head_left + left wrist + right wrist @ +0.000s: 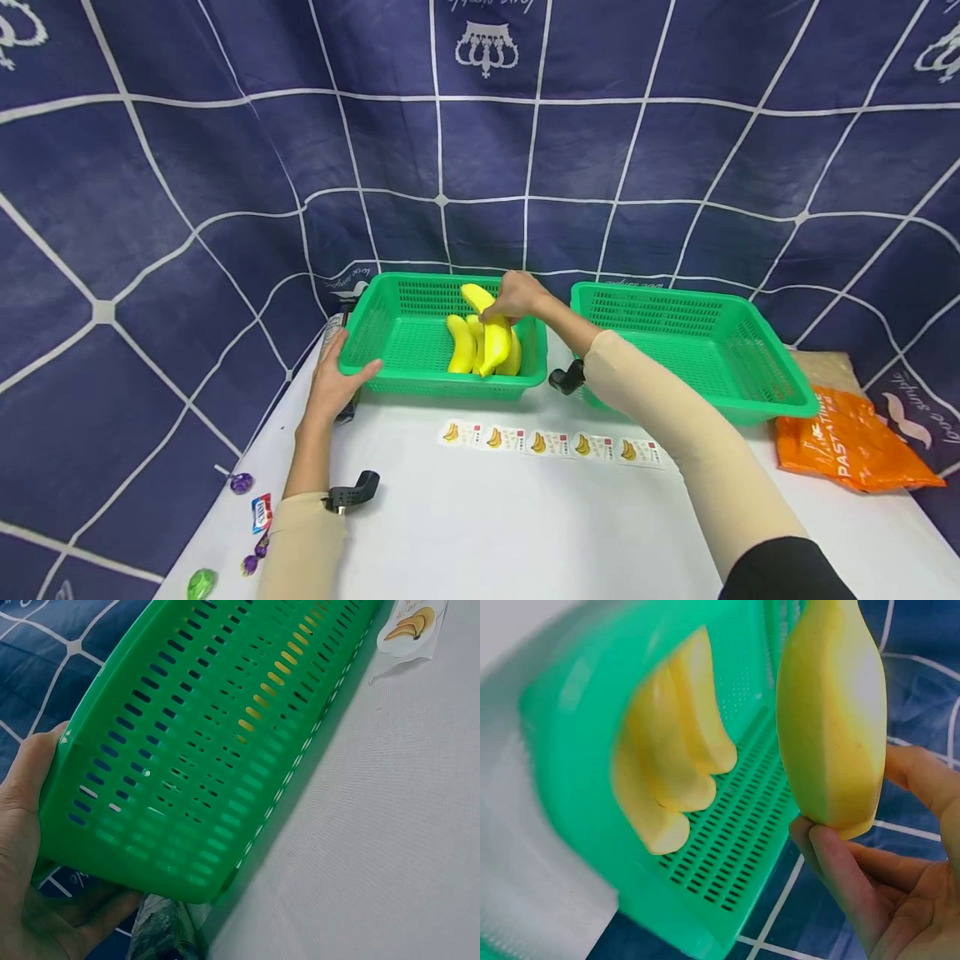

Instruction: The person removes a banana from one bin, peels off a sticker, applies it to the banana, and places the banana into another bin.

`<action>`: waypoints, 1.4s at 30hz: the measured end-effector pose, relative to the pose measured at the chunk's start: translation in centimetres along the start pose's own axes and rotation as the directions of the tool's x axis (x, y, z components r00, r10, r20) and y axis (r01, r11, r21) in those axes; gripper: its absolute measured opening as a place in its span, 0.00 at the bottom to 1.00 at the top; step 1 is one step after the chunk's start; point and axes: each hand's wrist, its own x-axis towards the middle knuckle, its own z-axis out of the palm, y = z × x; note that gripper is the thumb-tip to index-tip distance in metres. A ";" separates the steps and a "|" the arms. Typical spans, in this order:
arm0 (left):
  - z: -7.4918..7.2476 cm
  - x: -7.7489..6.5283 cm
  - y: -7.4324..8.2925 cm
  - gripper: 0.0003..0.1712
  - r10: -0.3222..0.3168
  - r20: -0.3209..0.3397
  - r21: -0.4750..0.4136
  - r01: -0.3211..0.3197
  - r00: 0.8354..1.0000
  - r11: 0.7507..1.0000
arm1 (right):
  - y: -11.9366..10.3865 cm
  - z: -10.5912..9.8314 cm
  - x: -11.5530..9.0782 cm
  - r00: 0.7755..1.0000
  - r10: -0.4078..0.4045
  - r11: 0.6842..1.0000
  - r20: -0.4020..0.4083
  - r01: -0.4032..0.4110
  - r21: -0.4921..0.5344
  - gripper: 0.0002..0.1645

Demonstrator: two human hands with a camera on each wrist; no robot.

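Observation:
My right hand (517, 296) holds a yellow banana (495, 337) above the right half of the left green basket (360, 333). The right wrist view shows the thumb and fingers of this hand pinching one end of that banana (831, 712). Beneath it, several more bananas (667, 742) lie side by side on the basket floor. At the basket's left end, my left hand (333, 379) grips the wall. In the left wrist view the thumb lies at the rim and the other fingers are lower, partly hidden by the basket (172, 750).
A second green basket (675, 333) stands to the right, an orange bag (855, 442) beside it. Banana-picture stickers (538, 442) lie in a row in front. Small wrapped candies (242, 483) lie at the left edge of the white table (480, 533). A dark blue cloth hangs behind.

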 end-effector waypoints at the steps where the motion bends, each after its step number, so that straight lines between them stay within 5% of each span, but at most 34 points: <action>1: -0.1 0.1 0.0 0.58 0.003 -0.001 0.002 -0.003 1.000 1.000 | 0.0 0.0 -0.6 1.000 0.007 1.000 -0.009 -0.007 0.006 0.27; 16: 0.0 -0.1 0.0 0.59 -0.028 0.015 -0.011 0.028 1.000 1.000 | 2.1 0.1 -9.8 0.979 0.022 1.000 -0.201 -0.019 0.016 0.31; 23: 0.1 -0.2 0.3 0.58 -0.038 0.010 -0.022 0.039 0.999 0.999 | 3.2 0.8 -14.5 0.959 0.041 0.997 -0.279 -0.021 0.075 0.18; 32: -0.1 0.1 0.3 0.58 -0.059 0.001 -0.014 0.059 0.998 0.998 | 4.3 3.7 -19.7 0.957 0.101 0.989 -0.271 -0.068 0.129 0.29; 42: 0.1 0.0 0.5 0.58 -0.063 0.011 -0.019 0.063 0.998 0.998 | 6.3 8.5 -22.4 0.950 0.208 0.966 -0.233 -0.161 0.204 0.29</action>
